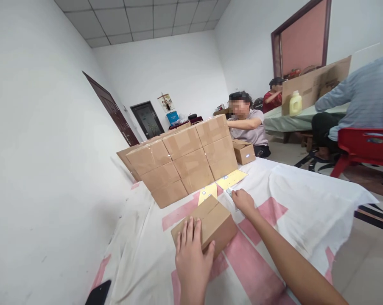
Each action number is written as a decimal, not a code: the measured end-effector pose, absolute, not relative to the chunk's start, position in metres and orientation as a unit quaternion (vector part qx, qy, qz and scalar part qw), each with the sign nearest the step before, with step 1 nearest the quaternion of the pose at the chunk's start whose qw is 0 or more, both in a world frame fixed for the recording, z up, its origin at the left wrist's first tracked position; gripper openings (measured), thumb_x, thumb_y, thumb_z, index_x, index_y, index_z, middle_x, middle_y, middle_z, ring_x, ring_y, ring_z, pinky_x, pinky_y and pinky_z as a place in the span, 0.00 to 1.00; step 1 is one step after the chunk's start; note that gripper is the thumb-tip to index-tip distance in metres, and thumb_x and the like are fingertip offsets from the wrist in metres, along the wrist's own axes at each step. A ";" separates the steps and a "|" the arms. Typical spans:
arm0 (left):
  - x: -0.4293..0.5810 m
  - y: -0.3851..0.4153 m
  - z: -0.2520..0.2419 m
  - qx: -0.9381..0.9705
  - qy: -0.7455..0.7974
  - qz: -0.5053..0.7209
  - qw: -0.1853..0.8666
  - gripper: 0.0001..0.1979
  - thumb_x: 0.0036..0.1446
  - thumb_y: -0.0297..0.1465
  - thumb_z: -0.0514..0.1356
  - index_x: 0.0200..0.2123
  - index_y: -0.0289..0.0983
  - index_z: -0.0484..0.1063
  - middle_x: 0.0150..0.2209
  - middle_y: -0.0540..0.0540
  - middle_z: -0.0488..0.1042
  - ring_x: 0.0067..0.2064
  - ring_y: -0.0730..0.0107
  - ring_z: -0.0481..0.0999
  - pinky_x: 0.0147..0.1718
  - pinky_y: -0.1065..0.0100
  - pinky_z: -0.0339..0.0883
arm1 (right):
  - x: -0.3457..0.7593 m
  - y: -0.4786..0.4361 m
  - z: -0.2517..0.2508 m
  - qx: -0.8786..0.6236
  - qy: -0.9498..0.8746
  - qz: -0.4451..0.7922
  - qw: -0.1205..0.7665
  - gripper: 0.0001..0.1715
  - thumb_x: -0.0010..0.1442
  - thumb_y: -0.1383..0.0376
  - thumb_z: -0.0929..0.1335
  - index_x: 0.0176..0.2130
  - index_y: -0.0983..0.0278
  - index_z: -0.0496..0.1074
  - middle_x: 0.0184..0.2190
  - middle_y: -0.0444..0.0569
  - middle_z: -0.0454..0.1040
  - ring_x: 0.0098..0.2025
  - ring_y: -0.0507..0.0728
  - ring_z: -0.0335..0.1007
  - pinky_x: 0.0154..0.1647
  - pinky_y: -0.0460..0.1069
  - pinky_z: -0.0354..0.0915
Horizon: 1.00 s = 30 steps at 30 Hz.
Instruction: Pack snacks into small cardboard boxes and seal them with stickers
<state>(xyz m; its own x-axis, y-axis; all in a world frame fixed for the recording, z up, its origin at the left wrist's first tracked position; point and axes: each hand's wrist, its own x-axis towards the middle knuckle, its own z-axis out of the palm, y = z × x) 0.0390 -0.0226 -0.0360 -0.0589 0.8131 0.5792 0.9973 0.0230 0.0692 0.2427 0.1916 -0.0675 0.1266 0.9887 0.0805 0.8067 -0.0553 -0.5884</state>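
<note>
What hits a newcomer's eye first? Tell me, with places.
First, the wall of stacked cardboard boxes, standing on the white cloth. Next, the single box in front, with the left hand resting on it, and the yellow sheets at the wall's foot, near the right hand.

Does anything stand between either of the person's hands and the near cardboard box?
Nothing visible does: the left hand lies directly on the box. The right hand, apart from it, holds a small pale item, too unclear to name; no obstacle shows between that hand and the box.
</note>
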 end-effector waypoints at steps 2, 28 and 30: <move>0.041 -0.024 -0.035 -0.656 -0.691 -0.232 0.197 0.29 0.61 0.36 0.58 0.66 0.43 0.66 0.67 0.47 0.66 0.67 0.53 0.65 0.64 0.50 0.62 | 0.242 0.190 -0.068 -0.705 -0.637 0.170 0.261 0.31 0.72 0.58 0.54 0.42 0.70 0.80 0.50 0.65 0.76 0.47 0.64 0.77 0.41 0.51 0.62; 0.042 -0.026 -0.033 -0.656 -0.696 -0.206 0.206 0.30 0.62 0.38 0.58 0.67 0.43 0.64 0.68 0.47 0.64 0.67 0.52 0.65 0.63 0.49 0.63 | 0.247 0.185 -0.066 -0.679 -0.646 0.172 0.304 0.36 0.72 0.51 0.55 0.23 0.66 0.75 0.42 0.59 0.76 0.34 0.58 0.74 0.33 0.50 0.55; 0.041 -0.026 -0.034 -0.656 -0.697 -0.205 0.204 0.30 0.62 0.38 0.57 0.67 0.44 0.63 0.68 0.47 0.64 0.67 0.52 0.65 0.64 0.49 0.63 | 0.250 0.188 -0.067 -0.667 -0.654 0.178 0.309 0.37 0.71 0.51 0.55 0.20 0.65 0.71 0.38 0.58 0.76 0.32 0.57 0.72 0.31 0.50 0.53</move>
<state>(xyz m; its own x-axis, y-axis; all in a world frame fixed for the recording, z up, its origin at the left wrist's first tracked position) 0.0411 -0.0257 -0.0339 -0.0552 0.8309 0.5537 0.9984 0.0544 0.0178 0.2498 0.1875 -0.0666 0.0810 0.9826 0.1674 0.7622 0.0472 -0.6456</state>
